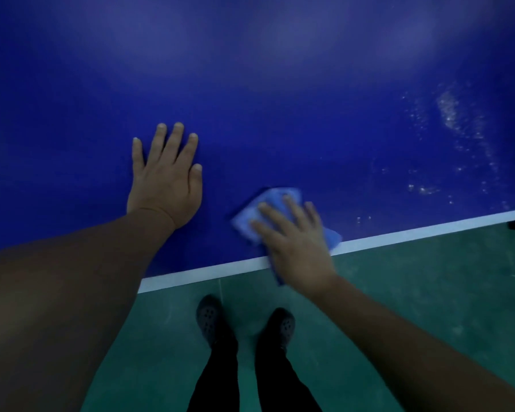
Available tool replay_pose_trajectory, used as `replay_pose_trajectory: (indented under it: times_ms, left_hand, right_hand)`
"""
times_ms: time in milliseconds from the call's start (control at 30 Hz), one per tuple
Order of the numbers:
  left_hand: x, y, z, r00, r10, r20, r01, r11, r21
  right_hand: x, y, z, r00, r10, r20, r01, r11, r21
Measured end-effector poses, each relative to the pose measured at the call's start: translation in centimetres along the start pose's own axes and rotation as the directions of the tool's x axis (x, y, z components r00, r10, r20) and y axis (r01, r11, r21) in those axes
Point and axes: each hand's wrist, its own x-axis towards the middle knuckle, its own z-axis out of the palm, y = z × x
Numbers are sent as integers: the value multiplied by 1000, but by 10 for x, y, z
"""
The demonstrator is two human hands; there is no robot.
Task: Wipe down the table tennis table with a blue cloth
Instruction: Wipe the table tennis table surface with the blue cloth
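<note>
One table tennis table point(280, 99) fills my view, its white edge line point(428, 230) running toward three o'clock. My two hands are on it: the left hand point(165, 179) lies flat with fingers spread at nine o'clock, bracing me; the right hand point(295, 239) presses the single blue cloth point(275, 200) down with straight fingers at the near edge, about five o'clock. The cloth looks soft, light and limp; I judge a flat palm over its middle suits it better than pinching.

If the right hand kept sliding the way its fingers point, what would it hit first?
Nothing, as far as I can tell. The right hand, flat on the blue cloth, points up-left over bare table. The left hand looks off to the side.
</note>
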Motion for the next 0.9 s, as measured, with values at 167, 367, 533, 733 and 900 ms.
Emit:
replay_pose_trajectory:
  times_ms: [167,367,533,733,900]
  left_hand:
    - [0,0,-1,1000,-1,4,1,1000,-1]
    - [0,-1,1,1000,-7,4,7,1000,8]
    - [-1,1,0,999,37,-11,-37,999,-11]
    - [-2,0,0,998,65,-3,-65,998,19]
    - [2,1,-1,998,58,7,-58,995,78]
  right_hand:
    - [-18,61,-17,834,550,-41,-550,835,1]
    - [95,-22,-7,926,369,-74,-361,926,109]
    - [122,71,-13,776,627,-67,-629,777,-8]
    - [1,124,-31,252,965,-74,-957,260,125]
    - [63,24,-10,730,674,-116,-673,738,52]
